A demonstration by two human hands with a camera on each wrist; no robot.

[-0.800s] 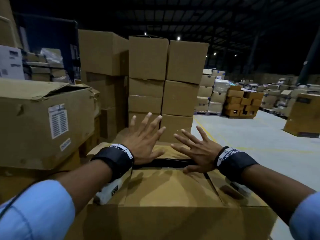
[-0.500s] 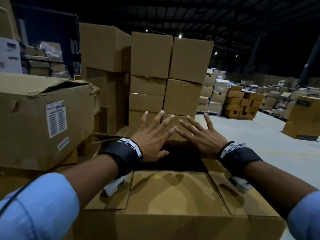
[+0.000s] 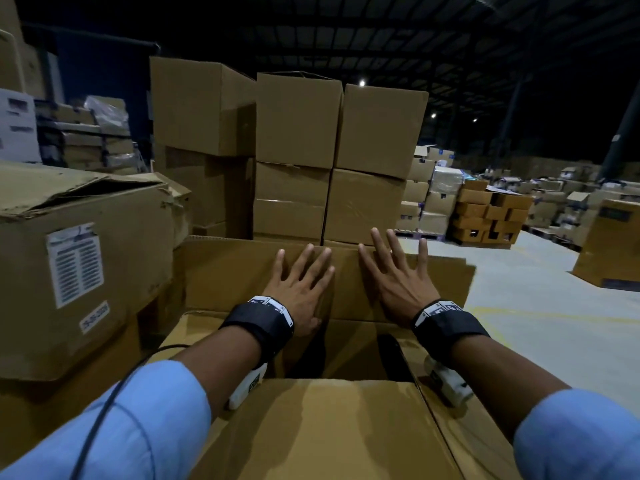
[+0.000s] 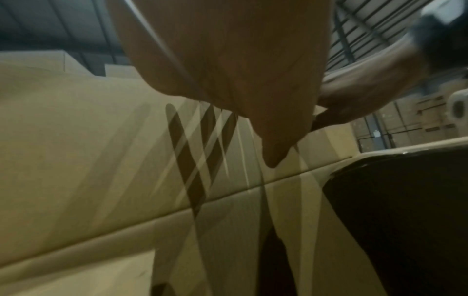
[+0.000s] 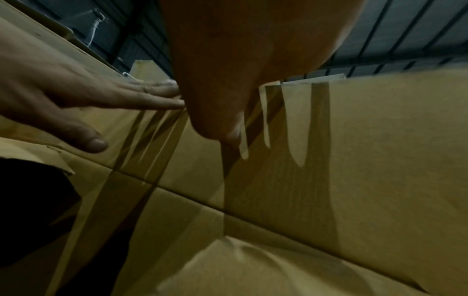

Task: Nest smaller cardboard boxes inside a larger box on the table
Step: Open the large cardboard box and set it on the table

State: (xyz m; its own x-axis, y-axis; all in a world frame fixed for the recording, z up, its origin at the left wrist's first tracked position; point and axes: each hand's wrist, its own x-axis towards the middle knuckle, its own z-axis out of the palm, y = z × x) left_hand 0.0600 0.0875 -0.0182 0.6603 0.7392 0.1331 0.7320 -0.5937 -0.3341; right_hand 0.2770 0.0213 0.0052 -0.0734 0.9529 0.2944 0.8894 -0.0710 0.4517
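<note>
A large brown cardboard box (image 3: pixel 329 431) stands right in front of me with its top open and a dark hollow inside. Its far flap (image 3: pixel 228 271) stands up almost vertical. My left hand (image 3: pixel 299 289) lies flat against that flap with fingers spread and straight. My right hand (image 3: pixel 398 275) presses flat on the same flap just to the right, fingers fanned out. The near flap lies folded outward toward me. In the right wrist view the left hand (image 5: pixel 83 100) shows flat on the flap (image 5: pixel 367 140). I cannot see any smaller box inside the hollow.
A worn box with a white label (image 3: pixel 74 265) sits close on the left. A tall stack of closed boxes (image 3: pixel 332 161) rises just behind the flap. Grey warehouse floor (image 3: pixel 540 327) opens to the right, with more pallets of boxes (image 3: pixel 488 216) beyond.
Both hands have pushed the far flap from lying nearly closed up to standing, and moved forward and upward with it. The box's dark opening has widened.
</note>
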